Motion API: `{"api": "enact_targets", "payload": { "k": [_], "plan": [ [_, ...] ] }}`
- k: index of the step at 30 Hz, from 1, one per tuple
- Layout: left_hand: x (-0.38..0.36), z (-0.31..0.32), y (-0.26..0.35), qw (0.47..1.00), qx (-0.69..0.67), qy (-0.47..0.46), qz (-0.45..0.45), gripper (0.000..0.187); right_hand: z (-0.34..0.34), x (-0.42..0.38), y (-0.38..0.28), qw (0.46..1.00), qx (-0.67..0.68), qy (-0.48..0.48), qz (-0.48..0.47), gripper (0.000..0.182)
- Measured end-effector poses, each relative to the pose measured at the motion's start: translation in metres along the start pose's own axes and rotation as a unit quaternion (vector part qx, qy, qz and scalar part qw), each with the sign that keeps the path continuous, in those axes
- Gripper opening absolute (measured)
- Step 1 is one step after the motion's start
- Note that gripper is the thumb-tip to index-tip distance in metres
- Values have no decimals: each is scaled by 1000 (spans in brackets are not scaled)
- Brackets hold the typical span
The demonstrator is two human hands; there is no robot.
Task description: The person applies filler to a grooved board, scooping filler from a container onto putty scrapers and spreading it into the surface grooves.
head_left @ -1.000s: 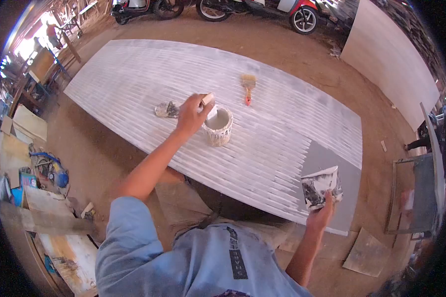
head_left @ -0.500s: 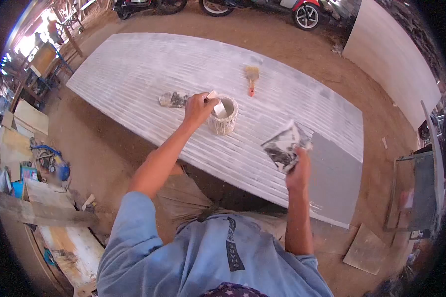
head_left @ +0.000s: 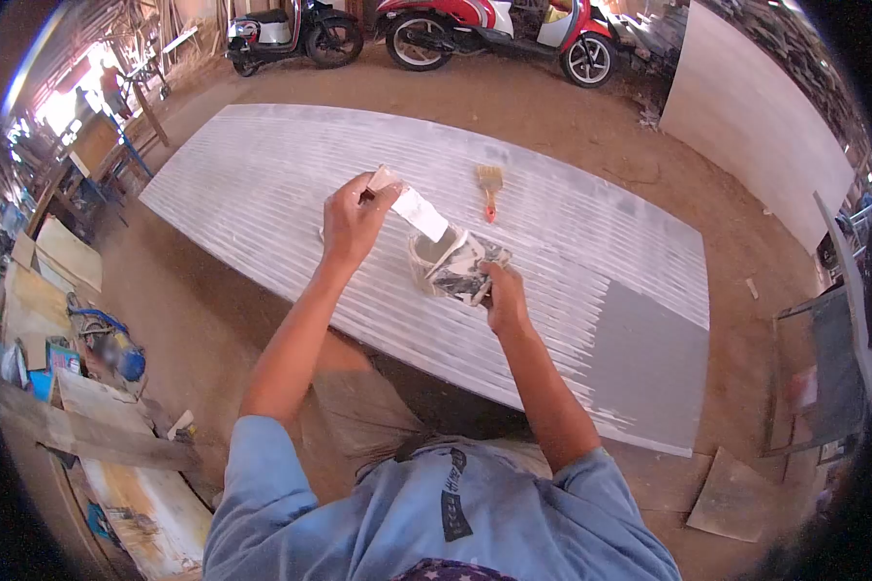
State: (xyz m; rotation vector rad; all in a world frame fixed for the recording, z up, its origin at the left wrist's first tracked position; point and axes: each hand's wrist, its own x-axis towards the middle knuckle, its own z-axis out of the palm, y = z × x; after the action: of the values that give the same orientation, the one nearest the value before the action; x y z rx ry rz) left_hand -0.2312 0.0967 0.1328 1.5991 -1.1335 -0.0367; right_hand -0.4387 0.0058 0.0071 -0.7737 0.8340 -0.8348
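Note:
Pinched in my left hand [head_left: 351, 221] is a white flat scraper [head_left: 419, 213], its lower end at the mouth of a round paste-smeared pot [head_left: 420, 259]. My right hand [head_left: 507, 298] grips a wider flat spreader [head_left: 463, 269] streaked white and black. That spreader overlaps the pot's right side, hiding part of its rim. Grey paste shows inside the pot. Under both hands lies a large pale board [head_left: 262, 155] striped with ridges, and a smooth grey coat [head_left: 649, 358] covers part of its right end. A paintbrush [head_left: 490, 189] with a red-tipped handle rests beyond the pot.
Motorbikes [head_left: 494, 29] stand past the board's far edge. To the right a tall pale panel [head_left: 756, 126] leans, with a framed screen [head_left: 814, 378] nearer me. Wooden boards [head_left: 116, 416] and a blue tool [head_left: 126, 358] lie on the left floor.
My right hand has brought the spreader left from near the grey coat to the pot. My left hand has shifted left, lifting the white scraper's upper end away from the pot.

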Motion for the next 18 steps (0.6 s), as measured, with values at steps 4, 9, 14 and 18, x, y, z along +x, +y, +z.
{"api": "enact_targets", "payload": {
  "k": [4, 9, 14, 18],
  "plan": [
    [-1, -11, 20, 1000, -17, 0, 18, 27, 18, 19, 26, 994, 67, -34, 78, 26],
    [-4, -12, 28, 999, -40, -12, 11, 27, 33, 15, 27, 985, 135, -65, 88, 36],
    [-13, -7, 21, 999, -38, -11, 30, 22, 32, 4, 25, 988, 125, -76, 44, 37],
    [-31, 4, 14, 985, 31, -8, 168, 27, 33, -5, 22, 991, 109, -73, 35, 38]
  ]
}}
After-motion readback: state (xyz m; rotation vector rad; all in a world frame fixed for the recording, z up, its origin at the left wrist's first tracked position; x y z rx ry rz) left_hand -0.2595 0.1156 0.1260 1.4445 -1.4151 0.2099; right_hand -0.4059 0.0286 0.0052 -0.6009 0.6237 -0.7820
